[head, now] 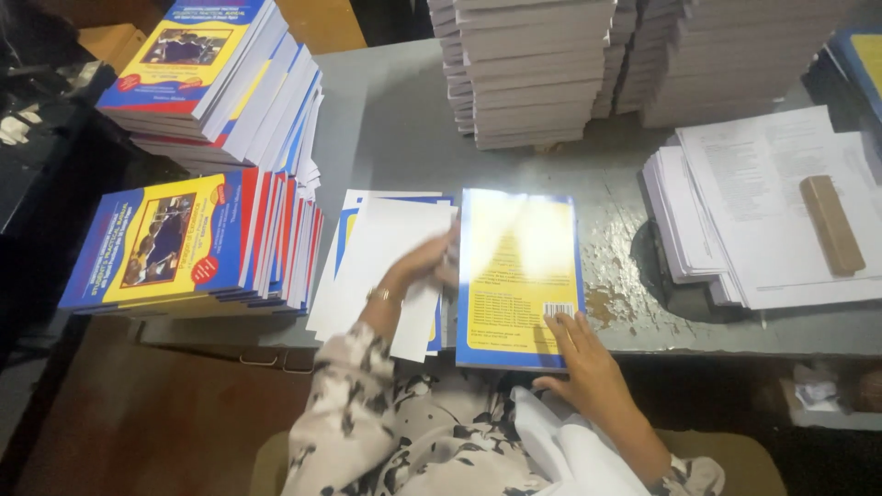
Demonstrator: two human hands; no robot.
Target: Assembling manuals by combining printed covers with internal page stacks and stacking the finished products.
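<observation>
On the grey table (395,119), at the far edge, tall stacks of bare white book blocks (533,73). To the left, two leaning stacks of finished blue-and-yellow books (184,243), fanned at the spines. At right, a pile of printed sheets (763,211), weighted by a brown wooden block (831,225). In the middle, near the front edge, one bound book (519,276), lying back cover up, yellow with a blue border. Just beside it on the left, touching it, a loose heap of white cover sheets (381,257).

Left hand (427,262) over the white sheets, fingers at the book's left edge; blurred, so cannot tell whether gripping or merely resting. Right hand (588,363) flat and spread, fingertips on the book's near right corner, clamped on nothing.

Seemingly the step of steadying the book and sorting covers beside it. Calls for a firm press at the corner and one single sheet parted cleanly from the heap.
</observation>
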